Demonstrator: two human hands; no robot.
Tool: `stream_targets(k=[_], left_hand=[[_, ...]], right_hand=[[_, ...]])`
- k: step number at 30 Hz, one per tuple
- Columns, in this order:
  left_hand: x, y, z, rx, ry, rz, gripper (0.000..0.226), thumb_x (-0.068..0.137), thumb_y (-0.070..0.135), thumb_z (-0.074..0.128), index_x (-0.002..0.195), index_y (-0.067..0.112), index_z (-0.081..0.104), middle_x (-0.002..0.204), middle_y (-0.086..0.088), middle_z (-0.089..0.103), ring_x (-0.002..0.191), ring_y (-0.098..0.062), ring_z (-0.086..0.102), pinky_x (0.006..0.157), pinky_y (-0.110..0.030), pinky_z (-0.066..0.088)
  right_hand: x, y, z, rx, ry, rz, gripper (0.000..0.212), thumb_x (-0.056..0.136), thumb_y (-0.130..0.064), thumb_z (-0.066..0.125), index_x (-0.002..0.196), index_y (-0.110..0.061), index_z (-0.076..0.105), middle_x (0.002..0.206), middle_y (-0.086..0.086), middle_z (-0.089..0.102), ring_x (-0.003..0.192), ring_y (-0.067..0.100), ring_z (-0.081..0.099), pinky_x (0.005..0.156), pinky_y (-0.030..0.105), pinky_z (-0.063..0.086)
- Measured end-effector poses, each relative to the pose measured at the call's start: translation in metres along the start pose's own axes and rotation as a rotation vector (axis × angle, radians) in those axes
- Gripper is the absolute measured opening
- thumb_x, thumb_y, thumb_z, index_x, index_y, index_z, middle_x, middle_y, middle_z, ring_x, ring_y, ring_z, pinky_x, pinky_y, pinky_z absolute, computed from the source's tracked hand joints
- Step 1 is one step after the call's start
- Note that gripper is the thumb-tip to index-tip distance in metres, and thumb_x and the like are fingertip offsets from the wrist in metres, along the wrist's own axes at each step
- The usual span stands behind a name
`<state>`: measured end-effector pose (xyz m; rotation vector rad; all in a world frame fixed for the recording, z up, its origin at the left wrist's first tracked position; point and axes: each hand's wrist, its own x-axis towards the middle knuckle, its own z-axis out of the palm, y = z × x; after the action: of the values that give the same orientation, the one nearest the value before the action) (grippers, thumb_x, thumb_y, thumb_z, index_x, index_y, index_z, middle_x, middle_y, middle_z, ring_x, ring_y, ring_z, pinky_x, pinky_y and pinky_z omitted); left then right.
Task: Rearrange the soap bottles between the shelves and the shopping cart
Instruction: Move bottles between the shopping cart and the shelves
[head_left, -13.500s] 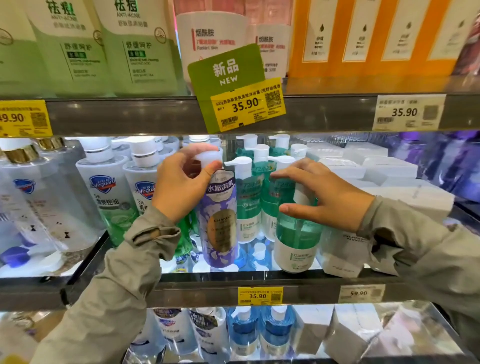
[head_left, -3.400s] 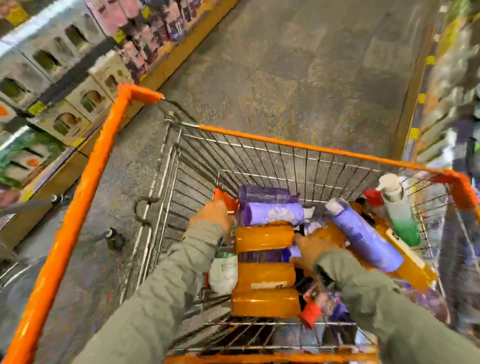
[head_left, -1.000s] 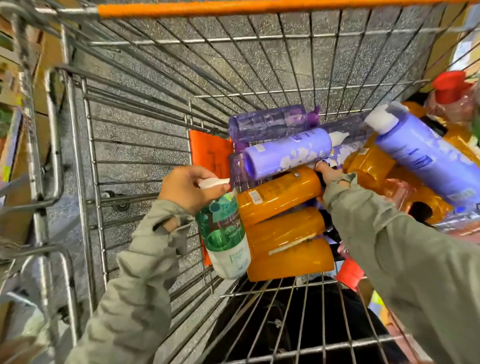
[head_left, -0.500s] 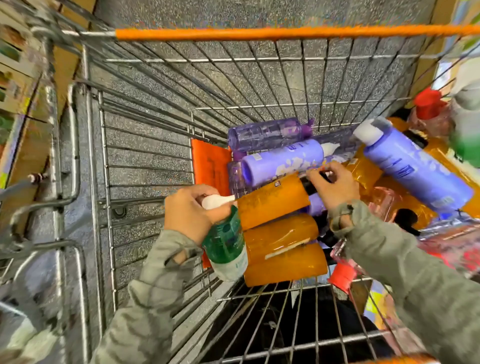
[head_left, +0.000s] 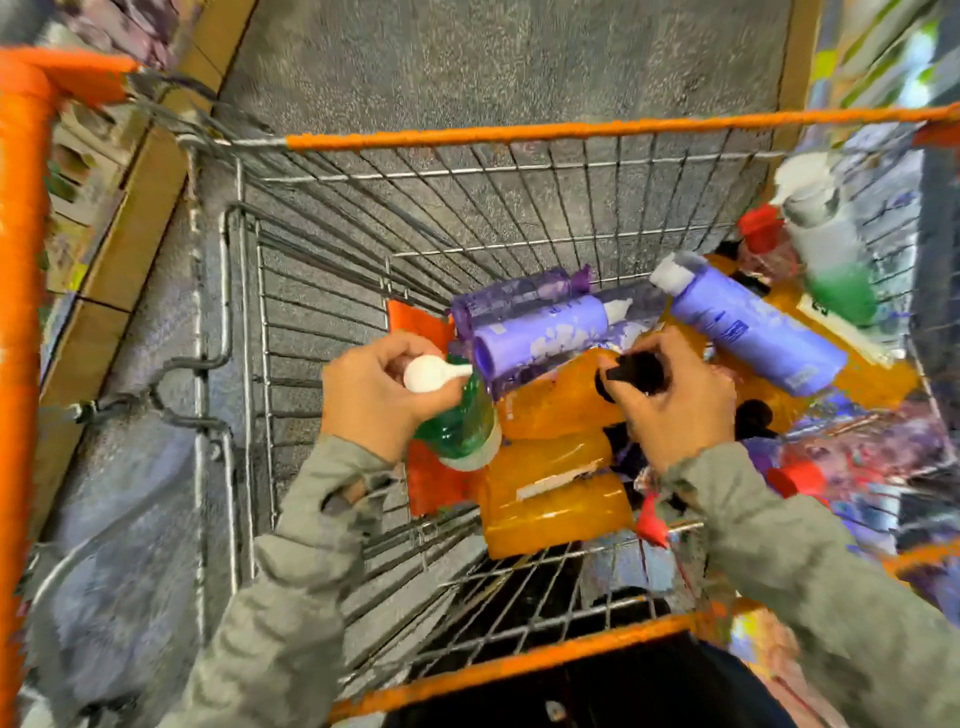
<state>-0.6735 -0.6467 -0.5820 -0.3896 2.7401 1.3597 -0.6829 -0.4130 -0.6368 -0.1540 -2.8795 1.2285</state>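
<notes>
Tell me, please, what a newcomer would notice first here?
The orange-rimmed cart fills the view, with orange bottles stacked in its middle and purple bottles lying beyond them. The left hand grips a green bottle by its white pump beside the stack, while the right hand grips the black cap of the top one.

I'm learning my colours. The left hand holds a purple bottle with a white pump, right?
Not quite. The head view shows the left hand holding a green bottle with a white pump, not a purple one.
</notes>
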Motion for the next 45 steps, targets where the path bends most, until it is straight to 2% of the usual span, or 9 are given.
stream_targets(k=[4,7,11,25,30,32,36,41,45], left_hand=[[-0.008,0.033,0.003,-0.092,-0.008,0.065,0.028,0.067,0.000,0.081,0.072,0.018,0.060,0.053,0.019,0.054,0.054,0.014,0.052,0.051,-0.003,0.037],[-0.017,0.057,0.006,-0.163,0.008,0.116,0.028,0.059,0.023,0.083,0.066,0.028,0.057,0.053,0.028,0.058,0.054,0.012,0.053,0.052,-0.004,0.040],[-0.040,0.091,0.013,-0.149,-0.001,0.245,0.027,0.065,0.000,0.083,0.075,0.014,0.061,0.061,0.019,0.056,0.054,0.013,0.053,0.053,-0.003,0.039],[-0.149,0.232,0.031,-0.235,-0.082,0.716,0.028,0.060,0.016,0.086,0.072,0.027,0.063,0.059,0.030,0.060,0.057,0.010,0.052,0.056,-0.005,0.038],[-0.187,0.276,0.045,-0.276,-0.202,0.831,0.025,0.062,0.015,0.087,0.071,0.025,0.065,0.059,0.025,0.062,0.058,0.010,0.054,0.057,-0.006,0.040],[-0.197,0.293,0.054,-0.293,-0.260,0.879,0.024,0.064,0.012,0.086,0.071,0.024,0.066,0.059,0.023,0.062,0.059,0.011,0.054,0.059,-0.005,0.040],[-0.219,0.335,0.066,-0.322,-0.359,0.979,0.022,0.057,0.046,0.078,0.070,0.032,0.066,0.062,0.019,0.065,0.062,0.003,0.056,0.062,-0.014,0.046],[-0.232,0.363,0.076,-0.365,-0.431,1.051,0.021,0.057,0.041,0.082,0.070,0.032,0.067,0.066,0.015,0.069,0.062,0.003,0.058,0.062,-0.016,0.049],[-0.242,0.399,0.094,-0.371,-0.549,1.142,0.022,0.058,0.037,0.081,0.072,0.026,0.069,0.069,0.006,0.070,0.063,0.001,0.059,0.062,-0.016,0.050]], right_hand=[[-0.006,0.002,-0.032,-0.027,0.023,-0.058,0.042,0.070,-0.044,0.062,0.092,-0.008,0.059,0.083,0.018,0.067,0.081,0.038,0.065,0.071,0.051,0.051],[-0.014,-0.002,-0.062,-0.042,0.083,-0.126,0.047,0.067,-0.048,0.056,0.090,-0.008,0.060,0.081,0.018,0.067,0.078,0.038,0.065,0.068,0.050,0.051],[-0.033,-0.010,-0.112,-0.066,0.201,-0.161,0.039,0.065,-0.036,0.063,0.089,-0.006,0.062,0.080,0.019,0.068,0.077,0.039,0.065,0.065,0.046,0.052],[-0.145,-0.033,-0.302,-0.040,0.625,-0.187,0.026,0.070,-0.032,0.079,0.084,-0.016,0.063,0.065,-0.008,0.049,0.064,0.014,0.045,0.060,0.023,0.033],[-0.201,-0.040,-0.354,-0.082,0.695,-0.219,0.023,0.070,-0.028,0.080,0.079,-0.021,0.061,0.057,-0.019,0.042,0.058,0.006,0.038,0.053,0.014,0.029],[-0.221,-0.043,-0.374,-0.114,0.726,-0.202,0.023,0.066,-0.030,0.079,0.078,-0.024,0.061,0.059,-0.013,0.048,0.059,0.007,0.042,0.056,0.015,0.029],[-0.263,-0.046,-0.410,-0.170,0.828,-0.147,0.020,0.062,-0.035,0.068,0.075,-0.021,0.063,0.065,-0.001,0.059,0.059,0.014,0.049,0.059,0.029,0.043],[-0.287,-0.042,-0.426,-0.186,0.841,-0.097,0.027,0.065,-0.025,0.083,0.073,-0.027,0.057,0.060,-0.011,0.056,0.055,0.002,0.050,0.054,0.029,0.042],[-0.312,-0.038,-0.442,-0.203,0.944,-0.015,0.028,0.064,-0.015,0.085,0.073,-0.023,0.060,0.060,-0.016,0.053,0.059,-0.004,0.051,0.055,0.010,0.036]])
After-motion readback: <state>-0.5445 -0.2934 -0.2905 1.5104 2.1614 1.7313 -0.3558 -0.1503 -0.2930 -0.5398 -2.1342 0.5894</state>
